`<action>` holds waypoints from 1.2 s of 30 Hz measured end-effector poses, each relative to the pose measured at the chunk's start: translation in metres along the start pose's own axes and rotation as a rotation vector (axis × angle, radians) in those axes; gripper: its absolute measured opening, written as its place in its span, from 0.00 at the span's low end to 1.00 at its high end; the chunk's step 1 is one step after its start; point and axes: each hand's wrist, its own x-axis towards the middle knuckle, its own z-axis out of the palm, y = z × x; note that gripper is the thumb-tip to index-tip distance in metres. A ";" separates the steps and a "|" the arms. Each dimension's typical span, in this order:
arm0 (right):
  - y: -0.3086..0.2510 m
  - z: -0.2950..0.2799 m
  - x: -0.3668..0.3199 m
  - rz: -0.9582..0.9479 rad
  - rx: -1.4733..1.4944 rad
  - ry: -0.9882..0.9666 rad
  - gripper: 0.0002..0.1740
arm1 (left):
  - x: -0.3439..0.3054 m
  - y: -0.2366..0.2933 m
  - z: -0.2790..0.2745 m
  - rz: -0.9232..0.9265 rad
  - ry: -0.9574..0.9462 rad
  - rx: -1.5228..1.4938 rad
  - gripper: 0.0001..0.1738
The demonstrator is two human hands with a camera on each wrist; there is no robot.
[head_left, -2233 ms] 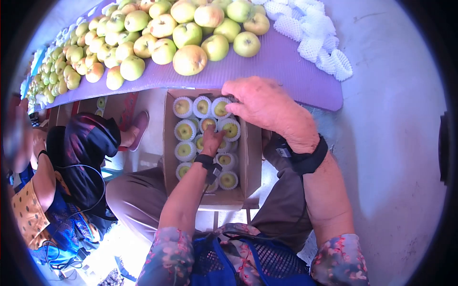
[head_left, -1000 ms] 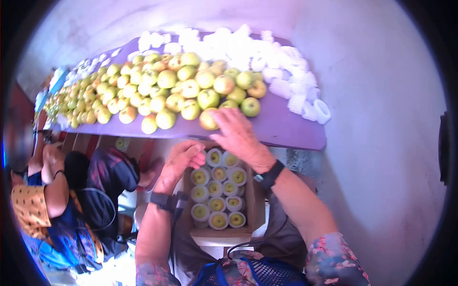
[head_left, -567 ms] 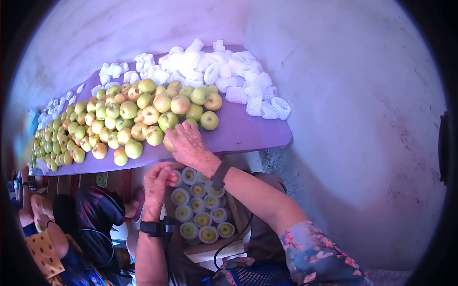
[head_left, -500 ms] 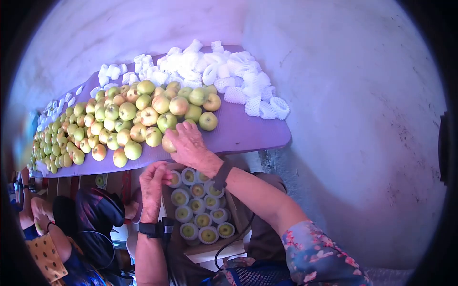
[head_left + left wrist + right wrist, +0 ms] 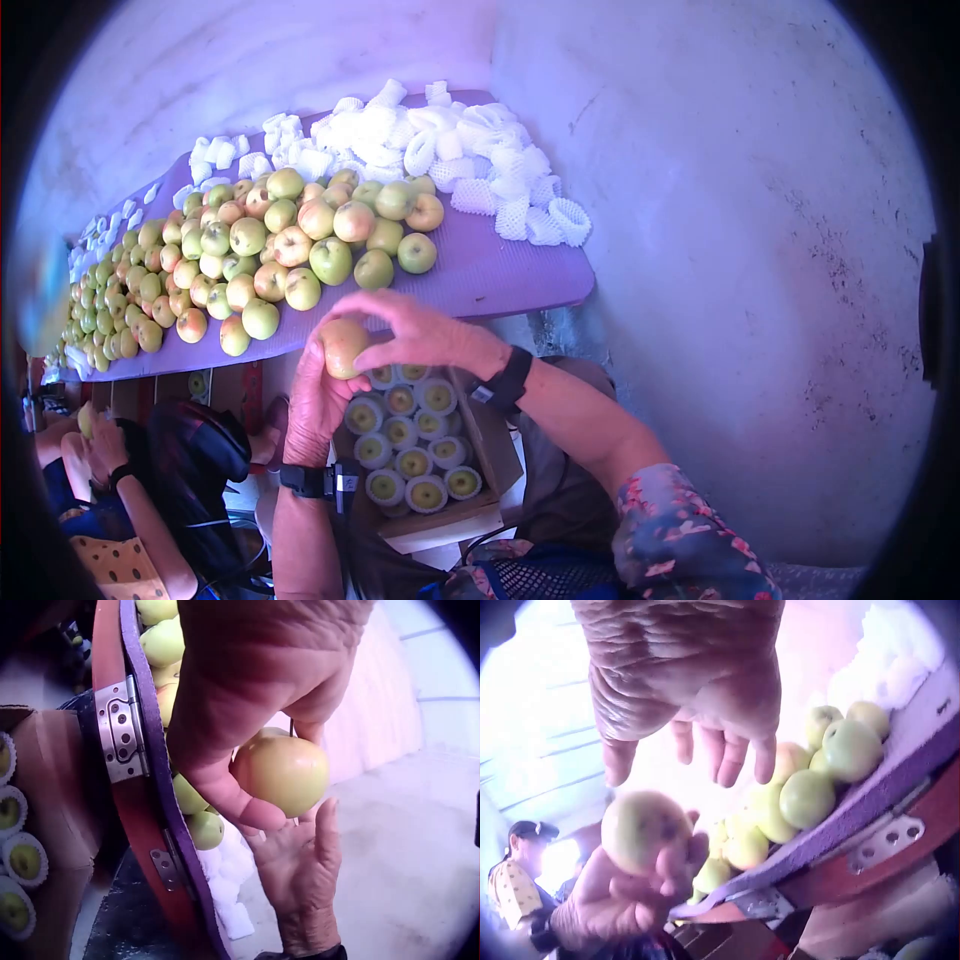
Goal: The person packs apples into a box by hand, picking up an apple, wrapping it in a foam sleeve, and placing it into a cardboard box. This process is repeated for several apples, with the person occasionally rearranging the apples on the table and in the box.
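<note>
A yellow-green apple [image 5: 345, 347] with a faint blush is gripped by my left hand [image 5: 315, 405], just off the table's front edge. In the left wrist view, the thumb and fingers of that hand curl round the apple [image 5: 285, 772], whose stem shows. My right hand [image 5: 425, 333] is beside the apple, fingers spread; the right wrist view shows a gap between its fingertips and the apple [image 5: 641, 832]. Below both hands stands a cardboard box [image 5: 505, 450] of apples [image 5: 413, 462] in white foam nets, its far end partly hidden by the hands.
A long pile of bare apples [image 5: 248, 237] covers much of the purple-topped table [image 5: 510, 268]. White foam nets [image 5: 500, 185] lie heaped behind it and at its right end. A wall [image 5: 720, 250] rises on the right. Another person [image 5: 130, 540] sits at the left, holding an apple.
My right hand has left the box, taken an apple from the table's front edge and brought it to my left hand, which now grips it. The right hand's fingers have spread.
</note>
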 end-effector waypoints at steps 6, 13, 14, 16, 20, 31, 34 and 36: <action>0.058 -0.090 -0.035 0.235 -0.860 0.679 0.28 | -0.005 -0.003 0.003 -0.087 0.053 0.089 0.37; 0.072 -0.130 -0.063 0.804 -0.802 0.643 0.26 | -0.004 -0.009 0.003 -0.150 0.057 0.125 0.37; 0.077 -0.130 -0.066 0.804 -0.797 0.633 0.25 | -0.004 -0.010 0.004 -0.155 0.049 0.130 0.37; 0.087 -0.136 -0.065 0.787 -0.795 0.671 0.22 | -0.005 -0.011 0.005 -0.169 0.051 0.125 0.37; 0.081 -0.140 -0.058 0.570 -0.688 0.739 0.15 | -0.006 -0.009 0.003 -0.169 0.051 0.123 0.38; 0.008 -0.082 -0.024 0.354 -0.021 0.375 0.12 | -0.012 -0.003 0.007 -0.057 0.031 0.225 0.37; 0.001 -0.069 -0.017 0.339 0.129 0.286 0.14 | -0.012 -0.002 0.006 -0.044 0.037 0.190 0.36; -0.003 -0.058 -0.014 0.329 0.179 0.220 0.15 | -0.012 -0.003 0.002 -0.025 0.059 0.137 0.36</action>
